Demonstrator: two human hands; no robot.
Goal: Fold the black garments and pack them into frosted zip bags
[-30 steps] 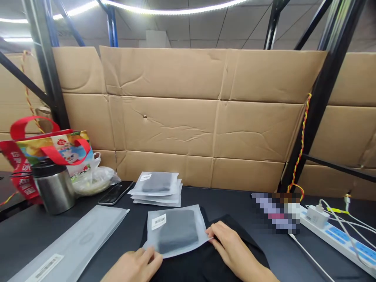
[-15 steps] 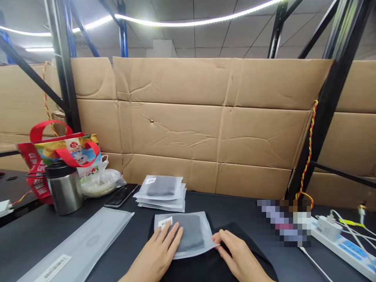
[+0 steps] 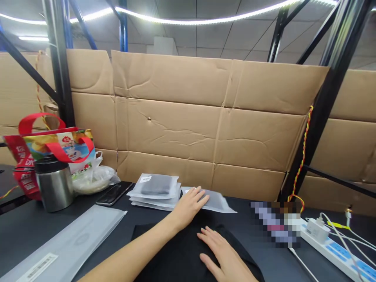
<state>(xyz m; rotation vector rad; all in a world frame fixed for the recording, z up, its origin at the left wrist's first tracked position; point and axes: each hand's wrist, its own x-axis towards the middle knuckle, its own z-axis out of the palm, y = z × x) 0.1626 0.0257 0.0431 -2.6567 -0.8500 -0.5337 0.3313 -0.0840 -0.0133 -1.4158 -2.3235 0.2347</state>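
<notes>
My left hand (image 3: 191,205) reaches forward and lies with spread fingers on a frosted plastic pouch (image 3: 219,201) with something dark inside. The pouch lies at the back of the table, just right of a stack of similar pouches (image 3: 155,190). The top pouch in that stack bears a small white label. My right hand (image 3: 219,252) rests over a piece of black fabric (image 3: 176,256) in front of me, its fingers apart and nothing in it. The palm of my left hand hides part of the pouch beneath it.
Frosted bags with a barcode label (image 3: 70,243) lie at the left. Behind them stand a steel flask (image 3: 55,188), a phone (image 3: 115,193), a plastic bag (image 3: 95,180) and a red carrier bag (image 3: 26,184). A power strip (image 3: 331,250) with cables sits right. Cardboard (image 3: 176,121) walls the back.
The pouch has moved from the black fabric to the back of the table, beside the stack, under my left hand. My right hand has let go of the pouch's edge.
</notes>
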